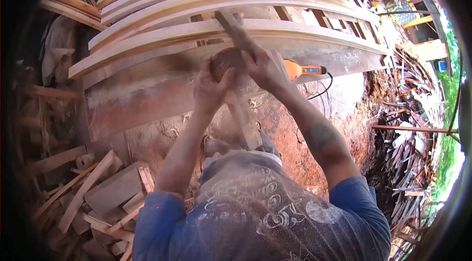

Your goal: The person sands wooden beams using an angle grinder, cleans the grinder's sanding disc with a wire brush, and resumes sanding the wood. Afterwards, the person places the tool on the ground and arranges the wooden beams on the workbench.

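Closed on a wooden strip [230,26], the right hand [265,69] sits beside an orange power tool [295,69], while the left hand [212,86] bends against a brown round piece [223,61], its hold unclear, above a broad board [132,106].

Reddish dirt floor [358,125], heaped wood scraps [412,155], sunlit greenery [446,138]

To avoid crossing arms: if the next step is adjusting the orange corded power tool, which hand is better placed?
Probably the right hand: it is beside the orange corded power tool; the left hand is farther away.
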The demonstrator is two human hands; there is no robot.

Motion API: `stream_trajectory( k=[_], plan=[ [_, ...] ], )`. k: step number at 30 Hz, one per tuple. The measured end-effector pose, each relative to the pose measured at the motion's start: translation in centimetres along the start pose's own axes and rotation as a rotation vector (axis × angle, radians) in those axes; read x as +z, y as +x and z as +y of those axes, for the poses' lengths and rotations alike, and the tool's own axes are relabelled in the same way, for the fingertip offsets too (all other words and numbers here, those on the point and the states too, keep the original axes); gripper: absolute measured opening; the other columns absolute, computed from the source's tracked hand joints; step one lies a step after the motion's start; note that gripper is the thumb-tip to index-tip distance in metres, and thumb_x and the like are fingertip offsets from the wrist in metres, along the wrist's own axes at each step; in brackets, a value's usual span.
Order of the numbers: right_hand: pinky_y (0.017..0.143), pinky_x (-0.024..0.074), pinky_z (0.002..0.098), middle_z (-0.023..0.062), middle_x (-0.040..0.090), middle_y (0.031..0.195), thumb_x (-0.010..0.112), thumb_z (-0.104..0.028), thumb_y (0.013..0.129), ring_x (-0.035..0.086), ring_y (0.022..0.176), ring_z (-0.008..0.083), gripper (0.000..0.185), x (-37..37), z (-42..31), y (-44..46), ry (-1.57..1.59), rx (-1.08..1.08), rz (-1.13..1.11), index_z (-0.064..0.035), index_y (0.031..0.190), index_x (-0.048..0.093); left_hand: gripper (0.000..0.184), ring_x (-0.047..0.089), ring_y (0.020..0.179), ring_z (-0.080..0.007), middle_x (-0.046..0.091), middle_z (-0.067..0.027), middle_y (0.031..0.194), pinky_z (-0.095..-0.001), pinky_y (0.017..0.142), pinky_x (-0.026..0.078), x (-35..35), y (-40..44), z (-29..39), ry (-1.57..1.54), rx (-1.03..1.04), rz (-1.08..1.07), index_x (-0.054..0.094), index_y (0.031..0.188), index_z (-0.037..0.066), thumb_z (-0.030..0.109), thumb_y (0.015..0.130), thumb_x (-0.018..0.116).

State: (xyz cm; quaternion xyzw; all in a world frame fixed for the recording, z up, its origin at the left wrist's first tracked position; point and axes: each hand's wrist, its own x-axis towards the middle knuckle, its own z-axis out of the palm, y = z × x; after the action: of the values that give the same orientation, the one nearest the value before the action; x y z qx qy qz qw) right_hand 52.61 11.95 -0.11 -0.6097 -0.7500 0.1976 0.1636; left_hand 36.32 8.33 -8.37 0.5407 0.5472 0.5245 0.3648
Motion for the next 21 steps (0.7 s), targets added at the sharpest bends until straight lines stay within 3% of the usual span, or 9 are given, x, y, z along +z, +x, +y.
stream_trajectory(
  k=[4, 6, 7, 8, 9, 12, 16, 19, 21],
  plan=[
    [0.068, 0.0493, 0.0539, 0.0213, 0.067, 0.087, 0.052, -0.014, 0.097, 0.065, 0.074, 0.0431, 0.059, -0.7, 0.8, -3.3, 0.131, -0.228, 0.243, -0.0251, 0.153, 0.04, 0.058, 0.07, 0.101, -0.0379, 0.072, -0.0228, 0.109, -0.0449, 0.091, 0.053, 0.2, -0.3, 0.3, -0.051, 0.0, 0.029, 0.057, 0.131, 0.0, 0.03, 0.086, 0.077],
    [0.071, 0.0532, 0.0493, 0.0276, 0.069, 0.099, 0.058, -0.017, 0.095, 0.069, 0.084, 0.0448, 0.059, -1.0, 2.0, -8.7, 0.132, -0.02, 0.084, -0.0218, 0.152, 0.044, 0.057, 0.07, 0.103, -0.0376, 0.071, -0.0224, 0.111, -0.0452, 0.09, 0.053, 0.1, -0.5, 0.7, 0.139, 0.0, 0.05, 0.054, 0.133, 0.001, 0.03, 0.088, 0.076],
    [0.07, 0.0541, 0.0467, 0.0267, 0.07, 0.1, 0.06, -0.011, 0.094, 0.071, 0.082, 0.0414, 0.062, -0.2, 3.2, -11.6, 0.051, -0.026, 0.054, -0.0164, 0.154, 0.043, 0.057, 0.069, 0.104, -0.0375, 0.071, -0.0222, 0.112, -0.0454, 0.09, 0.053, 0.0, -0.5, 0.9, 0.235, 0.0, 0.06, 0.053, 0.134, 0.001, 0.03, 0.09, 0.076],
    [0.071, 0.0544, 0.0458, 0.027, 0.069, 0.103, 0.059, -0.007, 0.093, 0.072, 0.083, 0.0385, 0.062, -0.4, 3.3, -14.3, 0.07, 0.086, -0.037, -0.0124, 0.154, 0.043, 0.06, 0.067, 0.104, -0.043, 0.069, -0.0254, 0.112, -0.05, 0.09, 0.052, 0.3, -0.7, 0.2, 0.196, 0.039, 0.096, 0.052, 0.135, 0.002, 0.034, 0.089, 0.075],
    [0.071, 0.0541, 0.0456, 0.0277, 0.069, 0.104, 0.058, -0.005, 0.093, 0.072, 0.084, 0.0382, 0.062, 0.0, 2.9, -15.8, 0.151, -0.082, 0.124, -0.0113, 0.153, 0.043, 0.06, 0.068, 0.105, -0.0427, 0.069, -0.0255, 0.113, -0.0498, 0.09, 0.052, 0.3, -0.4, 0.0, 0.23, 0.066, 0.096, 0.052, 0.135, 0.002, 0.035, 0.089, 0.075],
    [0.072, 0.053, 0.0502, 0.0278, 0.069, 0.103, 0.059, -0.005, 0.093, 0.069, 0.084, 0.0429, 0.064, 0.8, 3.0, -13.0, 0.104, -0.085, 0.088, -0.014, 0.154, 0.042, 0.06, 0.069, 0.102, -0.0414, 0.07, -0.0242, 0.111, -0.0468, 0.089, 0.054, -0.2, -0.3, 0.7, 0.33, 0.055, 0.063, 0.054, 0.135, 0.0, 0.032, 0.088, 0.075],
    [0.073, 0.05, 0.0549, 0.0282, 0.067, 0.093, 0.057, -0.017, 0.096, 0.066, 0.083, 0.0461, 0.058, -1.0, -1.1, -1.2, 0.023, -0.08, 0.018, -0.0183, 0.152, 0.043, 0.053, 0.071, 0.096, -0.0373, 0.072, -0.0213, 0.104, -0.0445, 0.085, 0.055, 0.7, -0.4, -1.1, -0.045, 0.086, 0.09, 0.056, 0.129, 0.001, 0.029, 0.088, 0.074],
    [0.072, 0.0504, 0.0536, 0.0284, 0.067, 0.089, 0.056, -0.02, 0.097, 0.066, 0.081, 0.0457, 0.056, -1.6, -1.0, -1.1, 0.023, -0.092, 0.039, -0.0191, 0.152, 0.043, 0.052, 0.071, 0.1, -0.0361, 0.071, -0.0213, 0.109, -0.044, 0.086, 0.054, 0.4, -0.9, 0.3, 0.04, 0.041, 0.11, 0.055, 0.129, 0.001, 0.028, 0.089, 0.073],
    [0.072, 0.0515, 0.0514, 0.0285, 0.067, 0.091, 0.057, -0.019, 0.098, 0.067, 0.079, 0.0444, 0.056, -2.3, -0.5, -3.1, 0.051, -0.11, 0.06, -0.0182, 0.152, 0.043, 0.05, 0.069, 0.099, -0.0276, 0.07, -0.0182, 0.111, -0.0393, 0.089, 0.053, 0.2, -1.2, -0.9, 0.061, 0.069, 0.125, 0.052, 0.132, 0.001, 0.025, 0.093, 0.071]
  ],
)
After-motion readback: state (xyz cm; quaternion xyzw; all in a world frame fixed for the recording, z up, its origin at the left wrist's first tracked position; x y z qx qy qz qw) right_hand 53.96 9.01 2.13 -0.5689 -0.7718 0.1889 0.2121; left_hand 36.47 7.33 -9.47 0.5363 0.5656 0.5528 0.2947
